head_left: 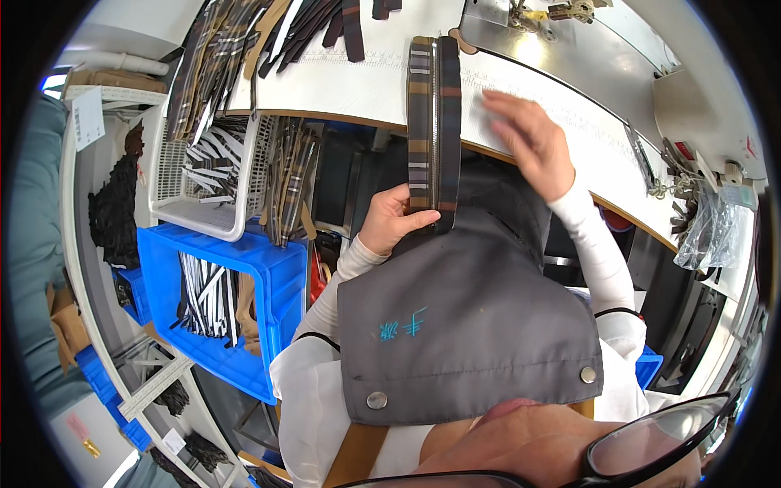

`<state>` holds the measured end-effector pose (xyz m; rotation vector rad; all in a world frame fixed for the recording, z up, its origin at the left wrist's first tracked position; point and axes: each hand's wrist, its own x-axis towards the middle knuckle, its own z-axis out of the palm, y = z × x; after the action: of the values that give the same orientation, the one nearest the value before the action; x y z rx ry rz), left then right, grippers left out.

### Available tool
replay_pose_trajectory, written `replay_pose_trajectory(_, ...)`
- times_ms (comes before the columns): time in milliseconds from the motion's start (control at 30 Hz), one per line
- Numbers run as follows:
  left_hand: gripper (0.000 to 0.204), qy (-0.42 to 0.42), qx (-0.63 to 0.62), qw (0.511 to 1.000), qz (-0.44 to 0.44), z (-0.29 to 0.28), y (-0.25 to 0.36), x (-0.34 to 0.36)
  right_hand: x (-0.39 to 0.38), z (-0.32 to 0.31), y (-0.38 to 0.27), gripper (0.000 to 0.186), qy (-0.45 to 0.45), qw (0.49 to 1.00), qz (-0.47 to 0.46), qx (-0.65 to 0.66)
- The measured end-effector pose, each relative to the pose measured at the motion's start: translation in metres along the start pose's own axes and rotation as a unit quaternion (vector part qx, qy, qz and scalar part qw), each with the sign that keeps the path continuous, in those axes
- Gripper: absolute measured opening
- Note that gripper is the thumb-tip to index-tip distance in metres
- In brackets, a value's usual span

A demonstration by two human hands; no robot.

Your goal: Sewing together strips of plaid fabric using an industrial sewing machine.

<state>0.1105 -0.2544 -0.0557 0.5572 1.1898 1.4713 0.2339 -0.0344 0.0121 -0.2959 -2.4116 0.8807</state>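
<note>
Here the left hand (389,218) pinches the near end of a long plaid strap (421,122) paired with a dark zipper tape (448,122), thumb laid across both; its grip is closed on the two layers. The pair runs from that hand up over the front edge of the white surface (358,89), with its far end lying flat near the sewing machine bed (561,57). The right hand (527,142) lies open just beside the zipper tape on the surface, fingers spread and holding nothing (it is blurred, so whether the fingertips touch the tape is hard to tell).

The likely trouble is the two layers sliding apart: only one end is pinched, and the unsupported stretch over the edge could twist or sag. A sweep of the open hand could also nudge the tape askew. More plaid strips (220,57) lie at the surface's far left, above a white basket (203,213) and a blue bin (281,281).
</note>
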Motion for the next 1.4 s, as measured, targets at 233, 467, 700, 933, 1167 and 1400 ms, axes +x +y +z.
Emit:
replay_pose_trajectory(233,0.025,0.007,-0.013,1.0,0.007,0.002,0.003,0.004,-0.023,0.013,-0.022,0.036,-0.013,0.997,-0.064,-0.048)
replay_pose_trajectory(467,0.024,0.005,-0.014,1.0,0.002,-0.005,0.0,0.01,-0.023,0.018,-0.024,0.038,-0.026,0.995,-0.066,-0.066)
replay_pose_trajectory(700,0.025,0.0,-0.023,1.0,-0.001,-0.007,0.002,0.015,-0.013,0.025,-0.029,0.046,-0.096,0.983,-0.12,-0.1)
replay_pose_trajectory(933,0.016,0.011,0.027,1.0,-0.009,-0.011,-0.003,0.017,0.019,0.023,-0.011,0.065,-0.209,0.952,-0.139,-0.177)
replay_pose_trajectory(1167,0.011,0.003,0.118,0.993,-0.007,-0.019,0.002,0.025,0.061,0.029,0.032,0.062,-0.185,0.949,-0.144,-0.209)
replay_pose_trajectory(1400,0.013,-0.006,0.159,0.987,-0.004,-0.026,0.004,0.034,0.079,0.033,0.045,0.051,-0.152,0.939,-0.144,-0.272)
